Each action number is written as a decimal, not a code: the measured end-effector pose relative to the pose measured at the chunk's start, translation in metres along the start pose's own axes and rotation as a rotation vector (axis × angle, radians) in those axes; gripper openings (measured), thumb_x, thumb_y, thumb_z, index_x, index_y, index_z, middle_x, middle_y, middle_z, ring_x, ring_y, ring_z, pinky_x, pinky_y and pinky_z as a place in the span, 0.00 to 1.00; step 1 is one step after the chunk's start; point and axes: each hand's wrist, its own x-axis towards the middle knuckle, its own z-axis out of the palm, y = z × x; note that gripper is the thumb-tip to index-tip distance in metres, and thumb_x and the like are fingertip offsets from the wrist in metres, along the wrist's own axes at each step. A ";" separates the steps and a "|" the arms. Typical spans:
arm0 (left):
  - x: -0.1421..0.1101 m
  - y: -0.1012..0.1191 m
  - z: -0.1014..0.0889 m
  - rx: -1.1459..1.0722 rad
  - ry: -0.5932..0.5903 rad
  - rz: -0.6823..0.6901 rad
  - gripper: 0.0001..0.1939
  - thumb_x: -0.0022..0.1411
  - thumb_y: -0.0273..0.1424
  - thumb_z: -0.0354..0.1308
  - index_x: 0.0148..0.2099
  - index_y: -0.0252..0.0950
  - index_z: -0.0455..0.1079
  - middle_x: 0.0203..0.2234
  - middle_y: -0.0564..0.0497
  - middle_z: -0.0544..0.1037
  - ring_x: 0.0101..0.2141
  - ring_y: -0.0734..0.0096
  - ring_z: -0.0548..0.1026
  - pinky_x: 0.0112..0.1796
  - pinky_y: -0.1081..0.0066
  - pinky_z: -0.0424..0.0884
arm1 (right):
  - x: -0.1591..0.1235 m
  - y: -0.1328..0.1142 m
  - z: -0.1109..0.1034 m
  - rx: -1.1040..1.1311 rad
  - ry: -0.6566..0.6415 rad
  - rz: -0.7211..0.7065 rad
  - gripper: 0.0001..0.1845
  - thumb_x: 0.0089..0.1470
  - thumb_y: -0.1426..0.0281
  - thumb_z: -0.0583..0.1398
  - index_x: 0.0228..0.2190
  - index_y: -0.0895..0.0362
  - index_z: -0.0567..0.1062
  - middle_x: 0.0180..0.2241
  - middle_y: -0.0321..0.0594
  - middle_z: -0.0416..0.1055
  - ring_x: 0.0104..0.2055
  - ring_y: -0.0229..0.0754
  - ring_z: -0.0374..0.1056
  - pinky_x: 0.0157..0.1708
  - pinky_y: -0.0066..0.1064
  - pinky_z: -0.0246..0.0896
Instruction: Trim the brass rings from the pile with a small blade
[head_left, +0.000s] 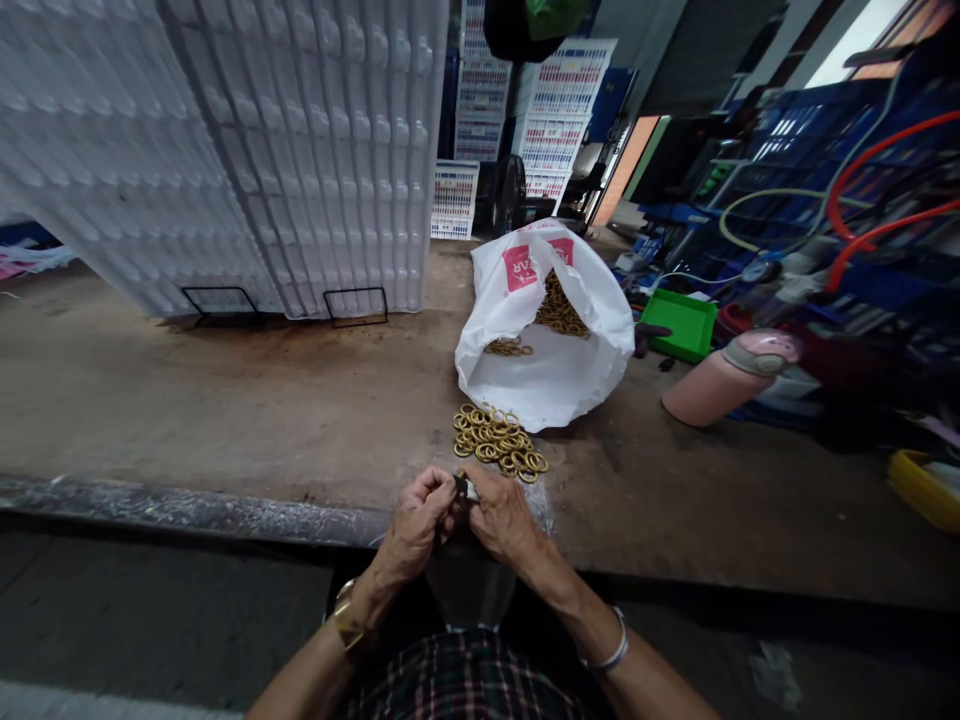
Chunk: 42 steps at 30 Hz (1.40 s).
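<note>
My left hand (416, 525) and my right hand (510, 515) meet at the front edge of the workbench, both closed, fingertips pinched together. Between them shows a small black-and-white piece (463, 487), mostly hidden by the fingers; its exact kind cannot be made out. Just beyond my fingertips lies a loose pile of brass rings (495, 440). Behind the pile a white plastic sack (540, 385) with red print lies with its mouth towards me. More brass rings (559, 308) are inside it.
Stacked clear plastic trays (322, 150) stand at the back left on black wire stands (356, 306). To the right are a pink bottle (712, 385), a green tray (681, 325), a yellow container (926, 490) and orange hoses (844, 205). White crates (555, 130) are stacked behind the wooden bench (225, 400).
</note>
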 end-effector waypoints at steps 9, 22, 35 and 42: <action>0.001 -0.001 0.000 0.039 0.027 -0.008 0.17 0.51 0.44 0.59 0.30 0.36 0.58 0.18 0.60 0.64 0.15 0.85 0.59 0.17 0.81 0.53 | -0.002 -0.002 -0.003 -0.035 -0.021 -0.004 0.11 0.45 0.80 0.49 0.29 0.55 0.67 0.26 0.38 0.71 0.27 0.38 0.64 0.25 0.27 0.46; 0.001 -0.001 -0.002 0.159 0.010 0.007 0.17 0.53 0.46 0.55 0.31 0.37 0.58 0.17 0.60 0.63 0.15 0.84 0.58 0.16 0.81 0.54 | -0.002 -0.004 -0.003 -0.088 -0.077 0.045 0.13 0.46 0.80 0.51 0.33 0.56 0.69 0.30 0.39 0.73 0.30 0.38 0.66 0.27 0.27 0.46; -0.016 0.006 0.013 -0.163 -0.110 -0.165 0.17 0.52 0.44 0.58 0.28 0.35 0.62 0.22 0.56 0.66 0.16 0.84 0.59 0.14 0.81 0.53 | 0.041 0.040 -0.039 -0.271 0.075 0.247 0.19 0.43 0.81 0.50 0.38 0.58 0.69 0.30 0.42 0.72 0.30 0.40 0.65 0.28 0.28 0.48; -0.002 -0.002 0.005 -0.267 -0.015 -0.218 0.14 0.49 0.39 0.62 0.30 0.34 0.64 0.25 0.53 0.70 0.18 0.82 0.64 0.15 0.81 0.55 | 0.062 0.088 -0.036 -0.246 0.097 0.375 0.09 0.52 0.69 0.52 0.34 0.57 0.71 0.30 0.43 0.70 0.32 0.39 0.64 0.29 0.27 0.49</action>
